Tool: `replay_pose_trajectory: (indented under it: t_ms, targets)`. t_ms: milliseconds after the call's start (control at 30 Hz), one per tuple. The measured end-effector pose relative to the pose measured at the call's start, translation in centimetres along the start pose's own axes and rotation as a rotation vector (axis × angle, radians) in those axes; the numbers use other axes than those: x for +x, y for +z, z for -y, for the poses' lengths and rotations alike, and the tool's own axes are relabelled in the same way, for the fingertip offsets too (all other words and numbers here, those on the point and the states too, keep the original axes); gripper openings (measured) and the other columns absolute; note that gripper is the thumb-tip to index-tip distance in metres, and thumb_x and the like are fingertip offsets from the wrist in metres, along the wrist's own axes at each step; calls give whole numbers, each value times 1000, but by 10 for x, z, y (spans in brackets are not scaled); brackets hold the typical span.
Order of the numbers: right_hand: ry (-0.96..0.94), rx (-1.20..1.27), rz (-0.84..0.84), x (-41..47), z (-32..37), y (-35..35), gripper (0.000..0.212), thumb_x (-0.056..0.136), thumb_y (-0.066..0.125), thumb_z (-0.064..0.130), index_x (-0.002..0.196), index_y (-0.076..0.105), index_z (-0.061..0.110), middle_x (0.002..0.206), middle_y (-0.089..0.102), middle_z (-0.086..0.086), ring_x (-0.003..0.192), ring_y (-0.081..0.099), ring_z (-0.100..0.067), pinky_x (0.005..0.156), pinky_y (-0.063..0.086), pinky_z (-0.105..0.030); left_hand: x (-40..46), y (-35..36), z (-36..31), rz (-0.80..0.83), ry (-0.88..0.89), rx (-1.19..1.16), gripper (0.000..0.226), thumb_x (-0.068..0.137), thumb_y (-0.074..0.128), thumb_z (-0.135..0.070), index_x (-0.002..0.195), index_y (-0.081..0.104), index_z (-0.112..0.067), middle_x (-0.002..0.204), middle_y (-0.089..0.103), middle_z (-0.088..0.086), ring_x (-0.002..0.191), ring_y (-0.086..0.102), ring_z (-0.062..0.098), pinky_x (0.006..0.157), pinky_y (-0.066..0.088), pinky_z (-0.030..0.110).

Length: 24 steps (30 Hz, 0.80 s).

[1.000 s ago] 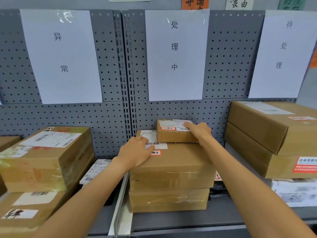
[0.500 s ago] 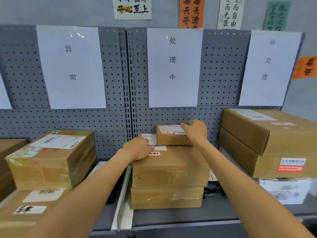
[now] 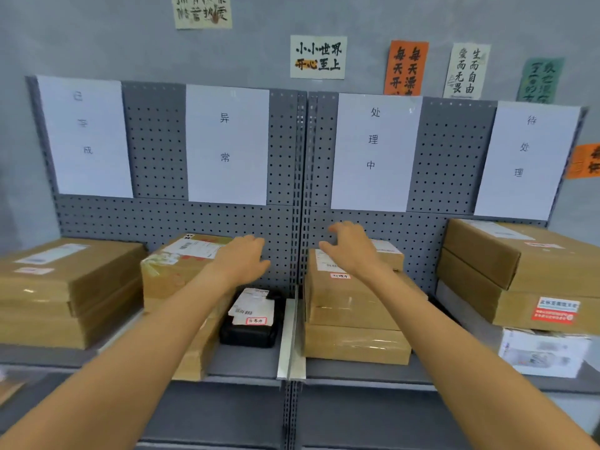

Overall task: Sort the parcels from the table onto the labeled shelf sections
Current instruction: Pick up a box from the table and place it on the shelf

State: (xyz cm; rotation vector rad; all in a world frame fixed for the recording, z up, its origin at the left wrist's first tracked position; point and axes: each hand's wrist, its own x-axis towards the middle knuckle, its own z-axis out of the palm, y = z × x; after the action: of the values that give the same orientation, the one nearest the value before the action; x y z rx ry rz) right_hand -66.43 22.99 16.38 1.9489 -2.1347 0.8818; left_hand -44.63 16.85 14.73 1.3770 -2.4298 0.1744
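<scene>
A small cardboard parcel [image 3: 391, 254] sits on top of a stack of two brown boxes [image 3: 350, 306] in the shelf section under the third white label sheet [image 3: 373, 151]. My right hand [image 3: 350, 248] hovers in front of the small parcel with loosely curled fingers, holding nothing and hiding most of it. My left hand [image 3: 242, 259] floats empty in front of the pegboard, between the stack and a taped box [image 3: 175, 267] in the neighbouring section.
A black case with a white label [image 3: 251, 319] lies beside the metal divider [image 3: 290, 339]. Large flat boxes [image 3: 65, 287] fill the far-left section. Big cartons [image 3: 526, 274] and a white box [image 3: 545, 352] stand at the right. Four label sheets hang on the grey pegboard [image 3: 156, 151].
Both hands have let go of the small parcel and the stack and lifted away. The view has pulled back and swung left, showing more of the shelf.
</scene>
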Motion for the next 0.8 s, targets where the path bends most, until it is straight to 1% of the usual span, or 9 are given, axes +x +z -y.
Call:
replay_pose_trajectory:
  t_ms: [100,200,333,400,500,600,633,733,800]
  targets:
    - [-119,-101,31,-17,45,6,49,97,52,36,138,46,9,140,48,-11,132,35,-30,100,38,-41,-38,-15,34,-11,-63,43,44,95,49,-35,131,48,-10,130,52,9,119,48,27,94,45,42]
    - [-223,-170,52,-35,91,17,54,97,51,38,142,41,10,143,45,-10,133,35,-29,103,37,-40,-79,-32,67,-35,-122,59,43,94,49,-32,131,50,-11,134,52,9,122,48,27,97,44,42]
    - [-329,-218,10,-57,156,42,54,96,52,39,141,42,11,141,47,-8,131,38,-27,101,39,-38,-143,-55,116,-62,-205,105,41,92,50,-33,127,52,-12,128,54,7,115,50,25,92,47,41]
    - [-377,-195,7,-69,191,58,52,96,53,39,139,44,12,139,49,-7,128,40,-26,98,40,-37,-179,-65,143,-74,-259,151,40,92,52,-33,125,53,-11,129,55,10,115,51,28,92,46,40]
    - [-453,-125,26,-91,248,82,50,94,54,39,135,49,12,138,52,-8,126,43,-26,95,42,-38,-239,-80,181,-32,-395,198,43,94,49,-33,132,48,-12,136,52,12,119,53,31,93,47,42]
    - [-548,-77,54,-117,303,104,56,91,60,42,137,48,12,138,52,-8,126,45,-26,101,41,-40,-298,-97,215,1,-511,212,47,92,53,-30,133,46,-9,135,50,14,122,48,35,94,45,44]
    - [-588,-71,66,-126,322,111,56,91,61,42,136,48,12,137,52,-8,126,46,-26,102,41,-40,-318,-103,225,4,-544,222,48,92,54,-30,134,45,-8,135,49,14,124,45,35,95,43,44]
    - [-703,-62,106,-147,374,127,53,91,61,38,133,49,7,135,53,-11,124,45,-28,97,43,-40,-374,-117,251,16,-647,266,50,94,52,-32,137,42,-8,139,45,12,128,41,32,95,42,44]
    - [-767,-33,134,-162,408,137,54,92,59,37,136,47,6,139,50,-13,127,43,-30,99,42,-42,-409,-123,265,21,-714,280,48,95,49,-33,136,43,-9,138,45,11,127,41,31,93,44,45]
